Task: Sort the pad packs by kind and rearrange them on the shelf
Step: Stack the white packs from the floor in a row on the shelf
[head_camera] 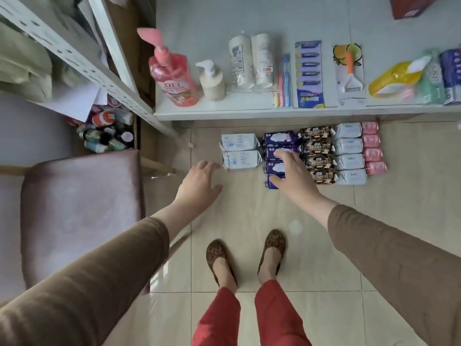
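Head view: right hand (293,171) spread over the dark blue packs (279,139), grip unclear; left hand (199,183) open, near the white packs (240,156) — soft, light, crinkly; pinch the short ends.

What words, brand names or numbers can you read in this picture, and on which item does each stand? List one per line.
Pink pump bottle: large white characters on the label, too blurred to read.
Two white tubes: small print and a barcode, unreadable.
Blue razor card: yellow lettering, upside down and blurred.
Pad packs: printed labels, all too small to read.
Nothing is legible.
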Tool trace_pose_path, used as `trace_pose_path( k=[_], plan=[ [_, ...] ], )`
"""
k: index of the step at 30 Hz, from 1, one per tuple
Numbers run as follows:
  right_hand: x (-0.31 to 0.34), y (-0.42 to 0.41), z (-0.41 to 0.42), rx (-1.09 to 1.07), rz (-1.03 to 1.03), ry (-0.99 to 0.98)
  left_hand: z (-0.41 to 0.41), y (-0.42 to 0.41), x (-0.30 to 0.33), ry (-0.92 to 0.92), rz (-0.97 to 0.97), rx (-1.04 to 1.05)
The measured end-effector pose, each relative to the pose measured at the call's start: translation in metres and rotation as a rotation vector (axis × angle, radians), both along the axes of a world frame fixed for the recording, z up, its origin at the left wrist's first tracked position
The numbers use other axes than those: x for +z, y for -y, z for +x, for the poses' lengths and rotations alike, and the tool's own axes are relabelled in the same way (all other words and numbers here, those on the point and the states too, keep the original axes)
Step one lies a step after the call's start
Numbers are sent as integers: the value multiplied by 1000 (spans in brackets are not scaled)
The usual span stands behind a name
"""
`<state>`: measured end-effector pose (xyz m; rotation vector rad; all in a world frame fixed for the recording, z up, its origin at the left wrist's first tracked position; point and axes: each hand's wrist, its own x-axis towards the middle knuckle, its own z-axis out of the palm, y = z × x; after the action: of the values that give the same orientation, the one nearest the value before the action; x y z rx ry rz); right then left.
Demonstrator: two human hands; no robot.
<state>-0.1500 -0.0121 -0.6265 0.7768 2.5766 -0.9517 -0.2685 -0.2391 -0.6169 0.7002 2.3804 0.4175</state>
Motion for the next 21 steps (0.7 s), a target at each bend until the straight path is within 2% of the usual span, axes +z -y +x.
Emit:
trace_pose_path(
  k=[6, 11, 18, 21],
  plan=[
    [-150, -7, -19, 55, -24, 80, -20, -16, -138, 91, -61, 65],
    [-252, -16, -49, 87, -22, 80, -51, -37, -242, 67, -65, 80],
    [-342, -22, -75, 189, 14, 139, -97, -82, -344, -29, -44, 156],
    [-359, -17, -73, 201, 144, 73, -113, -102, -368, -36, -49, 137]
  ],
)
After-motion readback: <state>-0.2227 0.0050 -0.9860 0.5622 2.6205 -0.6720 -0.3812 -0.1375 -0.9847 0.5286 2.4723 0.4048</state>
